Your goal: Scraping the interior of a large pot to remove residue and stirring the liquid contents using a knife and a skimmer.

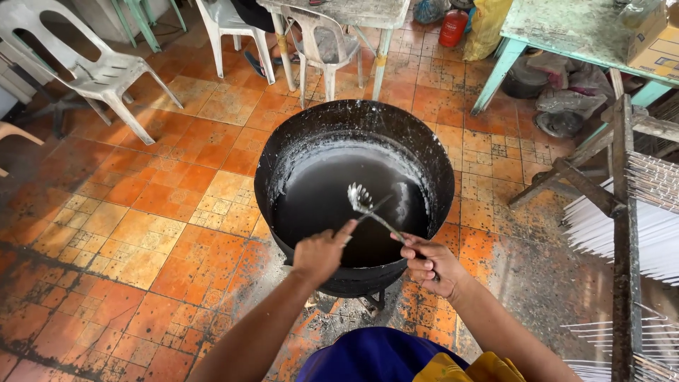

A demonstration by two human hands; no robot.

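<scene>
I stand over a big black cauldron (283,152) that sits on a low stand on the orange tiled floor (141,226). Dark liquid (332,205) fills its bottom, and a whitish crust rings the inner wall above it. My right hand (430,263) has its grip closed around the handle end of a metal slotted ladle (362,200), whose bowl hangs tilted over the liquid near the middle of the cauldron. My left hand (322,253) hovers at the near rim, loosely curled and holding nothing, with the forefinger stretched toward the ladle's shaft, just beside it. To my right stands a wooden rack (622,212) hung with thin white sticks (615,233). White plastic chairs (92,67) and a surface (587,32) with turquoise legs stand farther back
</scene>
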